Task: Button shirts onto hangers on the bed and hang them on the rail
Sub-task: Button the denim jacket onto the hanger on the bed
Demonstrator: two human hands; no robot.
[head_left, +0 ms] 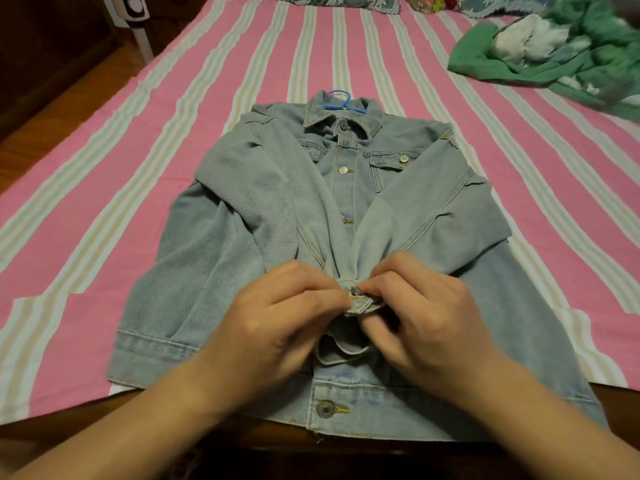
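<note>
A light blue denim jacket (221, 271) lies face up on the bed, buttoned down its front, both sleeves folded in over the chest. The hook of a blue hanger (341, 100) pokes out of the collar. My left hand (277, 317) and my right hand (419, 313) meet over the lower front, where the two sleeve cuffs (362, 303) come together. Both hands pinch the cuff fabric between thumb and fingers. A metal button (326, 409) shows on the waistband below my hands.
The bed has a pink and white striped sheet (104, 202). A heap of green and white clothes (554, 53) lies at the far right. Patterned pillows (329, 0) line the head of the bed. A white fan stand (136, 19) stands on the wooden floor at the left.
</note>
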